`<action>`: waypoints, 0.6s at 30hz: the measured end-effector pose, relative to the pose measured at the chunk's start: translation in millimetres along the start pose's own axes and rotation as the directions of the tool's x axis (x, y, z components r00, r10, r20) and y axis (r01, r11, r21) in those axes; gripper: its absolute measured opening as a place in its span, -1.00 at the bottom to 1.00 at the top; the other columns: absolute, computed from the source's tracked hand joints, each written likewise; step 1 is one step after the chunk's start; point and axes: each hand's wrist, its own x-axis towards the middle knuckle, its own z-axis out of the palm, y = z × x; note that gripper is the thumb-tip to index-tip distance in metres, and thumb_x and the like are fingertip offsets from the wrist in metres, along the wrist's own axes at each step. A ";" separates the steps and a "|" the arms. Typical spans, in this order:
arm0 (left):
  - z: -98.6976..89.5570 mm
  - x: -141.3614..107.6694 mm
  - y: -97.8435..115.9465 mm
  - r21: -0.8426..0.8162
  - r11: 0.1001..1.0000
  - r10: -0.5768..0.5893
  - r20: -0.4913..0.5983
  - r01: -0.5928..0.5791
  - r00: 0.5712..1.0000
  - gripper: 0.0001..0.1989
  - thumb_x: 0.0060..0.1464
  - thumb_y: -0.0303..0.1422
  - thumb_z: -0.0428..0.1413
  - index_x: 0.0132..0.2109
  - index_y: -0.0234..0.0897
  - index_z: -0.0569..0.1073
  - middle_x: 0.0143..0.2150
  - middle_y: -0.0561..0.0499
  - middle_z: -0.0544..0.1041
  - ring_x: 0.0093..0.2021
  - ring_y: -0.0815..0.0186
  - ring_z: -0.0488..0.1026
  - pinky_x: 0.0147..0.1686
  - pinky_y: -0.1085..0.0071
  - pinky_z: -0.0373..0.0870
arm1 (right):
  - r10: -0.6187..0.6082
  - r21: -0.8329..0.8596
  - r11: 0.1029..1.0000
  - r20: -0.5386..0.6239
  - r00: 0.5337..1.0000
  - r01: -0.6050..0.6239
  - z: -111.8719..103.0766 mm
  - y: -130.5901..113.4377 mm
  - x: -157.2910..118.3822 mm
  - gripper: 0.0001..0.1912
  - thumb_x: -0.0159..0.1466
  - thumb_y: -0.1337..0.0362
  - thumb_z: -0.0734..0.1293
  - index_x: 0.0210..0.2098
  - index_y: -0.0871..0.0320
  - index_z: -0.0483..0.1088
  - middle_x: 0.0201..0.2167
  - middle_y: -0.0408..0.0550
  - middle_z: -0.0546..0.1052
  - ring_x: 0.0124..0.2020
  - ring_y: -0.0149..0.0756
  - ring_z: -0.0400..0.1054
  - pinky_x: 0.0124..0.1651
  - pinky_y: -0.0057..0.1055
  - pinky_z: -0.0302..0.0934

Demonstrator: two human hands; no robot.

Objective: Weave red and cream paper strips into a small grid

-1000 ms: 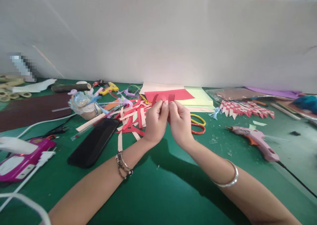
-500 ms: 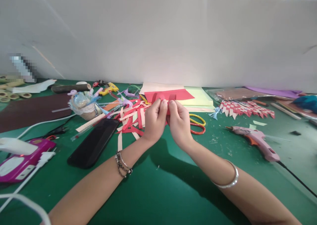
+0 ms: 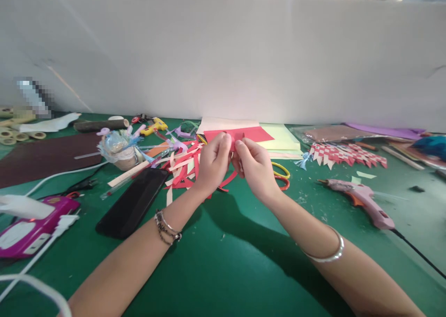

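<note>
Between my two hands is a red paper strip (image 3: 233, 143), pinched at the fingertips and partly hidden by them. My left hand (image 3: 214, 161) is closed on its left side, thumb on top. My right hand (image 3: 257, 167) pinches it from the right, close beside the left. A curved red strip end (image 3: 228, 181) shows below the fingers. Behind the hands lies a red paper sheet (image 3: 259, 133) on pale sheets. Loose red and cream strips (image 3: 181, 166) are heaped to the left of my left hand. Scissors with yellow and red handles (image 3: 286, 183) lie partly behind my right hand.
A black phone (image 3: 132, 203), a wrapped bundle (image 3: 120, 147) and a magenta power strip (image 3: 52, 219) lie on the left. On the right are a pink glue gun (image 3: 362, 198) with a cord and a red-and-white woven paper piece (image 3: 344, 153). A pale wall (image 3: 223, 56) stands behind.
My right hand has shifted slightly right and down, and my left hand slightly left. The upright red loops over the fingertips no longer show, and a curved red strip end now shows below.
</note>
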 end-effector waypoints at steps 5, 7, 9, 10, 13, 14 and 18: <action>-2.1 3.3 5.6 -0.014 1.000 0.001 0.075 0.000 0.997 -0.64 0.15 -0.26 -0.06 -0.56 -0.24 0.05 -0.62 0.18 0.03 -0.65 0.50 0.05 -0.67 0.52 0.01 | -0.067 -0.061 0.996 0.031 0.997 0.068 -7.1 -0.6 3.3 -0.64 0.26 0.27 0.14 -0.65 0.13 0.04 -0.77 -0.31 0.16 -0.73 -0.58 0.02 -0.66 -0.58 -0.06; -2.1 3.7 6.6 -0.037 0.999 -0.017 0.081 0.020 0.997 -0.63 0.14 -0.25 -0.05 -0.56 -0.24 0.03 -0.63 0.18 0.00 -0.65 0.50 0.03 -0.68 0.51 0.00 | -0.070 -0.079 0.994 0.069 0.995 0.075 -9.1 -2.3 4.2 -0.65 0.26 0.27 0.15 -0.64 0.12 0.03 -0.78 -0.32 0.15 -0.74 -0.58 0.02 -0.67 -0.58 -0.07; -1.5 3.2 6.8 -0.063 0.997 -0.028 0.087 0.033 0.996 -0.63 0.14 -0.22 -0.05 -0.55 -0.24 0.03 -0.63 0.18 -0.01 -0.66 0.50 0.01 -0.69 0.51 -0.03 | -0.058 -0.091 0.994 0.097 0.994 0.067 -10.4 -3.9 5.3 -0.65 0.25 0.27 0.15 -0.65 0.12 0.03 -0.78 -0.32 0.16 -0.75 -0.58 0.02 -0.67 -0.57 -0.07; -0.9 2.6 6.8 -0.069 0.997 -0.030 0.083 0.036 0.996 -0.62 0.14 -0.20 -0.05 -0.55 -0.24 0.04 -0.63 0.18 -0.01 -0.65 0.50 0.00 -0.69 0.51 -0.03 | -0.053 -0.094 0.994 0.104 0.993 0.062 -10.8 -4.3 5.9 -0.65 0.25 0.27 0.14 -0.65 0.12 0.03 -0.78 -0.32 0.16 -0.75 -0.58 0.02 -0.67 -0.57 -0.06; 1.8 -0.3 6.6 -0.066 0.997 -0.030 0.029 0.032 0.999 -0.61 0.14 -0.18 -0.04 -0.55 -0.24 0.03 -0.62 0.17 -0.01 -0.63 0.49 -0.03 -0.68 0.50 -0.05 | -0.048 -0.093 0.994 0.103 0.993 0.058 -11.4 -3.4 7.3 -0.65 0.25 0.24 0.14 -0.64 0.12 0.03 -0.78 -0.31 0.15 -0.74 -0.57 0.01 -0.67 -0.56 -0.06; 3.0 -1.5 6.9 -0.062 0.998 -0.029 0.007 0.029 1.000 -0.61 0.14 -0.19 -0.03 -0.55 -0.25 0.03 -0.61 0.17 -0.01 -0.63 0.49 -0.03 -0.67 0.50 -0.05 | -0.052 -0.093 0.994 0.104 0.993 0.061 -11.2 -2.5 7.3 -0.65 0.25 0.23 0.14 -0.64 0.12 0.02 -0.78 -0.31 0.14 -0.74 -0.57 0.00 -0.67 -0.56 -0.07; 8.1 -6.5 10.5 -0.119 0.992 -0.050 -0.025 0.047 0.998 -0.60 0.14 -0.19 -0.03 -0.54 -0.25 0.02 -0.59 0.16 -0.03 -0.61 0.49 -0.05 -0.67 0.50 -0.04 | -0.097 -0.079 0.992 0.063 0.993 0.102 -7.7 0.8 3.2 -0.64 0.25 0.22 0.15 -0.63 0.11 -0.03 -0.75 -0.32 0.07 -0.71 -0.56 -0.06 -0.66 -0.54 -0.14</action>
